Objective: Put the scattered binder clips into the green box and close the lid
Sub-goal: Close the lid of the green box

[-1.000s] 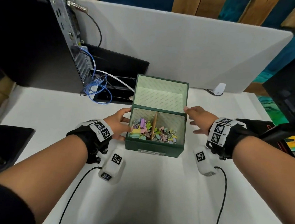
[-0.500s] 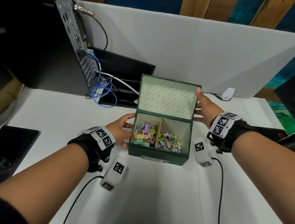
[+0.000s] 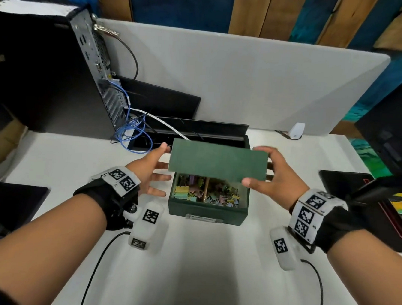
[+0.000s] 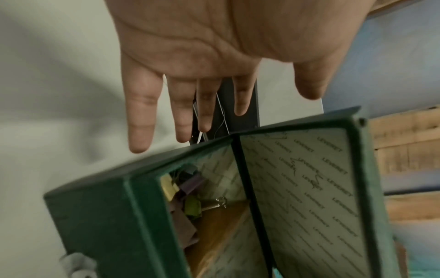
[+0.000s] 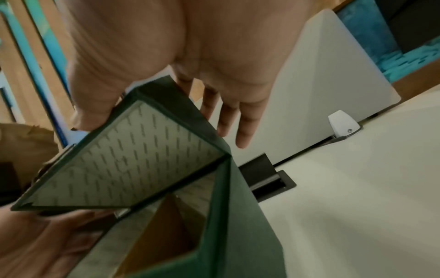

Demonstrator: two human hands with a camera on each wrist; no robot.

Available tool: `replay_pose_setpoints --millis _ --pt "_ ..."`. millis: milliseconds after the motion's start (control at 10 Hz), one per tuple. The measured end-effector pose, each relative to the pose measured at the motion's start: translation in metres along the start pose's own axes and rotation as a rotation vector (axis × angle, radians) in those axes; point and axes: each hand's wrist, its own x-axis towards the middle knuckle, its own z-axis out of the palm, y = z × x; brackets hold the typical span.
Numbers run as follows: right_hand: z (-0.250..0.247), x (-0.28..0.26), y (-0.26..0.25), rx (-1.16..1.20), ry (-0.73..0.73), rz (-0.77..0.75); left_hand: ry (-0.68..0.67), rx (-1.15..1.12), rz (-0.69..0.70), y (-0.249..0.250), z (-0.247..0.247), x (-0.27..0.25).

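Note:
The green box [image 3: 207,211] stands mid-table, and its compartments hold several pastel binder clips [image 3: 206,193]. Its hinged lid [image 3: 218,162] hangs tilted forward, half down over the opening. My right hand [image 3: 277,177] holds the lid's right end, thumb on the front edge and fingers behind it. In the right wrist view the thumb [image 5: 95,105] presses the rim of the lid [image 5: 133,150]. My left hand [image 3: 155,172] hovers by the box's left side with its fingers spread, holding nothing. In the left wrist view its straight fingers [image 4: 204,105] stay clear of the box [image 4: 100,225].
A black computer tower [image 3: 45,68] with blue cables [image 3: 134,132] stands at the back left. An open cable slot [image 3: 196,132] lies behind the box, below a grey divider panel [image 3: 225,77]. Dark pads lie at the left [image 3: 6,199] and right [image 3: 351,183] edges.
The lid has swung from upright to half down over the box. My right hand has come round to hold its right end. My left hand has left the box's wall and opened.

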Motion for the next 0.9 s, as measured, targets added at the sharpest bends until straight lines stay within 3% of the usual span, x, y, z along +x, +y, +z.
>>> replay_pose_setpoints --millis 100,300,700,800,900 --pt "0.011 -0.011 0.015 -0.121 -0.020 -0.015 -0.014 0.018 -0.017 -0.002 0.012 -0.003" --pt "0.027 -0.011 0.032 -0.213 -0.085 -0.010 -0.022 0.132 0.092 -0.017 0.016 -0.002" --pt "0.019 0.003 0.028 -0.214 -0.090 -0.019 -0.030 0.178 0.112 -0.010 0.015 0.000" --pt "0.015 0.002 0.025 -0.258 -0.160 -0.002 -0.001 0.295 0.112 -0.010 0.015 -0.001" --pt "0.002 0.001 0.014 -0.297 -0.125 -0.011 0.039 0.386 0.169 -0.010 0.011 0.000"
